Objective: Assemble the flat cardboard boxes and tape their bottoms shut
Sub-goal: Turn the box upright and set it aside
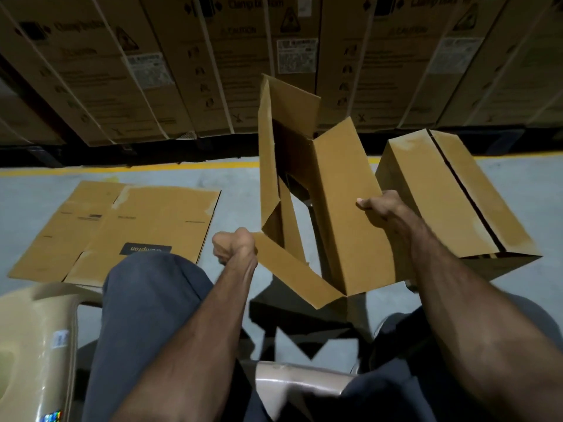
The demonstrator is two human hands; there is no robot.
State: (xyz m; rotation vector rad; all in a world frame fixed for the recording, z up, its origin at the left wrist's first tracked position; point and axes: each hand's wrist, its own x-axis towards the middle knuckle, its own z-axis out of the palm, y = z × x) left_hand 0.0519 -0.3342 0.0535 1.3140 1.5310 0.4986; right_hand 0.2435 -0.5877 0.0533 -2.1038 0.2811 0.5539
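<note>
You hold a half-opened cardboard box (335, 202) in the air in front of your knees, above the grey floor (237, 190). Your right hand (384, 207) grasps its right side panel, thumb on the near face and fingers wrapped behind the edge. Your left hand (234, 245) is clenched around the tip of a loose flap at the box's lower left corner.

Just to the right of the held box, an assembled box (457, 193) stands on the floor, its two closed flaps meeting along a dark seam on top. It sits very close to your right hand. To the left, well apart, flattened boxes (128, 226) lie on the floor, one bearing a dark printed label near your left knee. A beige plastic stool (33, 345) stands at your lower left. Beyond a yellow floor line (152, 169), a wall of large strapped cartons (152, 71) with caution markings fills the background.

The held box is plain brown and tilted, with its open end facing you. Its flaps splay outward, one standing up at the far end, and the inside is dark.
</note>
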